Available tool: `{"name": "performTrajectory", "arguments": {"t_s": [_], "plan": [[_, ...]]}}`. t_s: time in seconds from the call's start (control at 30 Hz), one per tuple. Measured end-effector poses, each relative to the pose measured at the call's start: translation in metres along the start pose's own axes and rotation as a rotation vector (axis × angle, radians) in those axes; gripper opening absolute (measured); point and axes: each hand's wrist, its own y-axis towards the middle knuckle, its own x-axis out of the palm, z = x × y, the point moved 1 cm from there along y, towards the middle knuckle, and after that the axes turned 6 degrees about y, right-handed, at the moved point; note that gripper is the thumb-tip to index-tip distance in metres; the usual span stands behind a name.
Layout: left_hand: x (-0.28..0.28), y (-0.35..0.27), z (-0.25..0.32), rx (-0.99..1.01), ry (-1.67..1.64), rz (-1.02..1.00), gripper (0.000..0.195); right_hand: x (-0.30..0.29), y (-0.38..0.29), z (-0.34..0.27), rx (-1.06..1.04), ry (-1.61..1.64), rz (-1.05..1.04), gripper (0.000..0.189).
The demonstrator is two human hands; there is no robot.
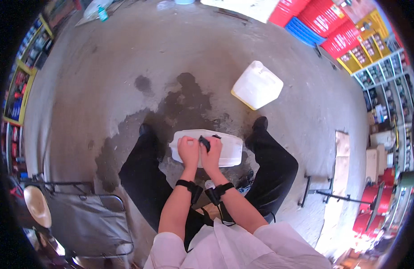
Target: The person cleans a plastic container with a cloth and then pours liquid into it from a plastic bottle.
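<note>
A white plastic container (232, 151) lies on the floor between my feet, with both hands over it. My right hand (212, 154) grips a piece of dark, limp material (205, 144), perhaps cloth or rubber. Part of that material shows beyond the knuckles. Close beside it, my left hand (188, 151) is curled with its fingertips towards the right hand. Whether anything is pinched in the left fingers is hidden. Black straps with small devices circle both wrists.
A white jerrycan (259, 85) with yellowish liquid low inside stands beyond my right foot. Dark wet stains (183, 101) spread over the concrete floor. A grey folding cot (89, 222) is at lower left. Stocked shelves (385, 90) and red drums (341, 37) line the right side.
</note>
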Motion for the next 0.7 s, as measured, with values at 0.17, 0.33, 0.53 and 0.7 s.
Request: {"name": "performTrajectory", "arguments": {"t_s": [0.17,0.33,0.53,0.7], "plan": [[-0.008,0.006,-0.009,-0.002,-0.034,0.050,0.014,0.001,0.010,0.010,0.043,0.054,-0.066,0.024],[-0.004,0.015,-0.054,-0.129,0.092,0.035,0.018,-0.008,0.023,0.106,0.089,-0.062,0.006,0.028],[-0.011,0.016,-0.063,-0.190,0.024,-0.019,0.016,-0.050,0.028,0.160,0.268,-0.231,0.113,0.023],[-0.021,0.012,-0.054,-0.193,-0.038,-0.001,0.013,0.011,0.019,0.062,0.122,0.064,-0.126,0.022]]}}
